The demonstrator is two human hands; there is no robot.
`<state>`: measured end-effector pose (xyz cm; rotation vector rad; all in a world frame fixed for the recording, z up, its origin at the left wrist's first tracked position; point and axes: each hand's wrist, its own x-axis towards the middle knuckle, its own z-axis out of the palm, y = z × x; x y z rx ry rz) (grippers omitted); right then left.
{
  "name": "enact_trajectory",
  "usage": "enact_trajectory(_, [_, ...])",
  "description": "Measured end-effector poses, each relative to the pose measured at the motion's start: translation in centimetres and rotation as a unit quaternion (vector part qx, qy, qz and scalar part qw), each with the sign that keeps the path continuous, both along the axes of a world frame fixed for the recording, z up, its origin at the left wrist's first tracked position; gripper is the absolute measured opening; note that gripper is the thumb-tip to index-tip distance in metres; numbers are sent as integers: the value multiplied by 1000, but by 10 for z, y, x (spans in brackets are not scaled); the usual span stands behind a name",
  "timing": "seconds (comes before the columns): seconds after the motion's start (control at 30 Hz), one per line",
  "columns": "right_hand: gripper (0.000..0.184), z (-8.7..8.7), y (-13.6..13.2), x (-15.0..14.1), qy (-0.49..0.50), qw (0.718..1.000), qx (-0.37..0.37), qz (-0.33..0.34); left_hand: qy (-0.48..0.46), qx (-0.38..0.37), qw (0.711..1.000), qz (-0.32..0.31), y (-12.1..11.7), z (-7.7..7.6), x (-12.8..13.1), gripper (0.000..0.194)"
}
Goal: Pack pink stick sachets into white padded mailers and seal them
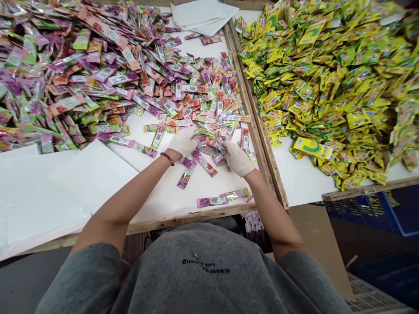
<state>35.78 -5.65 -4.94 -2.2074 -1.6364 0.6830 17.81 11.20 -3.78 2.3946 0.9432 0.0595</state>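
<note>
My left hand [184,142], in a white knit glove, curls its fingers at the near edge of a heap of stick sachets [196,111]. A greenish sachet [200,130] lies at its fingertips, partly hidden. Just to the right, my right hand [239,158], gloved too, is closed on a pinkish sachet [220,157] with a clear end. Between and below the hands are loose purple, red and orange sachets, among them a red one [207,165] and a purple one [184,178]. Two more, one purple [212,201] and one green [235,194], rest near the table's front edge.
A wooden divider [258,126] runs along the right, with a large heap of yellow packets [310,83] beyond it. White sheets [42,187] cover the table's left front; more paper [204,15] lies at the back. Blue crates [363,205] stand below right.
</note>
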Motion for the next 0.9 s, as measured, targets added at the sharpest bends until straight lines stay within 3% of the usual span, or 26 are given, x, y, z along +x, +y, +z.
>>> enact_trajectory(0.1, [32, -2, 31, -3, -69, 997, -36, -19, 90, 44, 995, -8, -16, 3, 18, 34])
enact_trajectory(0.2, [31, 0, 47, -6, -96, 991, -89, -23, 137, 84, 986, -33, -20, 5, 21, 31])
enact_trajectory(0.3, [33, 6, 40, 5, -107, 994, -39, 0, 115, 121, 985, -51, -6, 10, 5, 33])
enact_trajectory(0.37, [36, 10, 28, 20, -121, 992, 23, 20, 92, 113, 988, -57, 8, 15, -10, 38])
enact_trajectory(0.43, [40, 12, 15, 33, -127, 991, 40, 33, 80, 87, 990, -73, 20, 19, -22, 44])
enact_trajectory(0.57, [49, 3, 4, 41, -134, 988, -31, 74, 122, 65, 973, -185, 26, 19, -25, 52])
enact_trajectory(0.67, [57, -6, 6, 32, -177, 973, -85, 118, 174, 99, 946, -256, 20, 12, -12, 49])
enact_trajectory(0.77, [60, -6, 9, 24, -189, 970, -97, 115, 164, 137, 942, -259, 18, 8, -2, 42])
enact_trajectory(0.9, [41, 7, 2, 20, -172, 982, -27, 70, 75, 144, 961, -226, 26, 17, -12, 35])
